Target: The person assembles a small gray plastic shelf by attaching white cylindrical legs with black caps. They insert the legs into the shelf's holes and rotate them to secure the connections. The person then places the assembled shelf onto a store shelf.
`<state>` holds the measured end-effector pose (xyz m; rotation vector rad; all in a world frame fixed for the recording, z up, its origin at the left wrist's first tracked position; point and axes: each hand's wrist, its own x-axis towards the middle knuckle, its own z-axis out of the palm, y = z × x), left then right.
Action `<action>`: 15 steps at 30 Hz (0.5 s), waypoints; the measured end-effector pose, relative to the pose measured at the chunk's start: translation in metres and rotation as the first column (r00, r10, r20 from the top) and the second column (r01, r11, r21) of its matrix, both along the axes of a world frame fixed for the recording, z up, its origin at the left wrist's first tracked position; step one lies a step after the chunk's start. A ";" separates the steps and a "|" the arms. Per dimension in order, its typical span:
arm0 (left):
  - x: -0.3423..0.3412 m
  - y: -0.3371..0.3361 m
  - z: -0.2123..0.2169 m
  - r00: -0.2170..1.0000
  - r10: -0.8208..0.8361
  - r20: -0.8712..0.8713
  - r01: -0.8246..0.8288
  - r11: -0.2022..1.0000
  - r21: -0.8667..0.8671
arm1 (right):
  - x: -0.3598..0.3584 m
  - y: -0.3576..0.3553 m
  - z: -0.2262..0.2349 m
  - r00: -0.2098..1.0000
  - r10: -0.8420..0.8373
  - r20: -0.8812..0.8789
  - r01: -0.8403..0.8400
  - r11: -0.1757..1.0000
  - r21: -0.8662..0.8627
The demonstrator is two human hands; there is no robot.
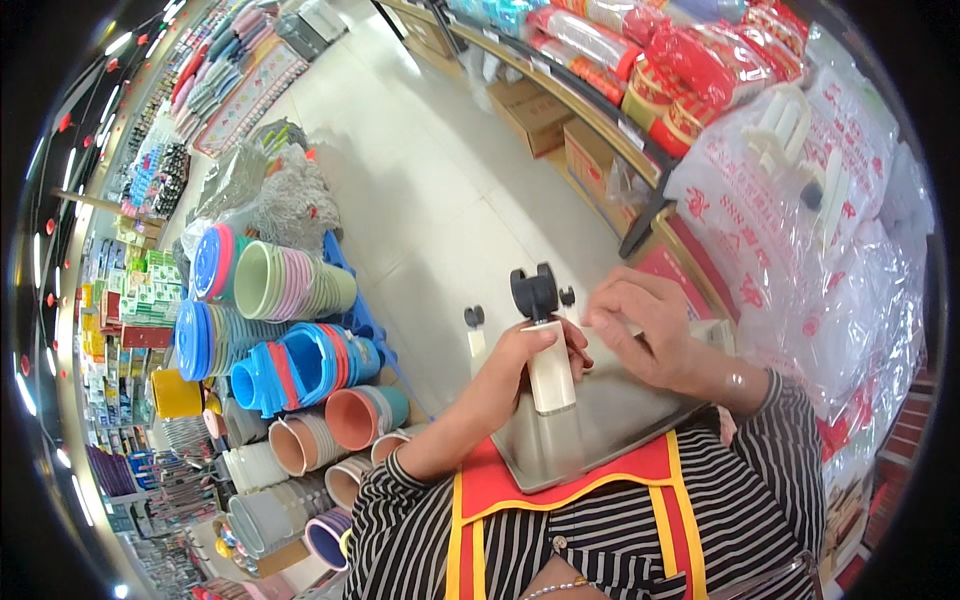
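Against my red and yellow apron leans a greyish, see-through rectangular panel (600, 420), with white legs around it. One short white leg (551, 375) points up and away from me, tipped with a black caster wheel (534, 290). Around that leg my left hand (520, 355) is closed, thumb along its side just below the wheel. My right hand (645, 335) is just right of the wheel, above the panel, its fingers bent and drawn together; whether anything is between them is hidden. Two smaller black casters (473, 318) show farther off, on white legs.
Stacked buckets and bins (320, 365) line the left side, with grey mop heads (295, 195) beyond. To the right, clear plastic bags (780, 230) bulge near a shelf edge (590, 85) loaded with red packages. Cardboard boxes (530, 115) sit underneath. Pale floor tiles (440, 170) run between.
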<state>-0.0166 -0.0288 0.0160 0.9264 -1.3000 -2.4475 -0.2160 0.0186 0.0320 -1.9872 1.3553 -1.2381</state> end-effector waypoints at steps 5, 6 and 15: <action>-0.011 0.012 0.009 0.966 0.254 0.053 -0.255 0.967 0.017 | 0.012 0.000 -0.011 0.932 -0.059 0.357 -0.094 0.914 0.395; -0.012 0.014 0.012 0.950 0.287 0.122 -0.286 0.958 -0.020 | 0.014 -0.002 -0.014 0.918 -0.078 0.388 -0.099 0.904 0.417; 0.010 0.028 -0.014 0.920 0.392 -0.007 -0.321 0.742 -0.589 | 0.034 0.003 -0.031 0.774 -0.175 0.609 -0.141 0.889 0.435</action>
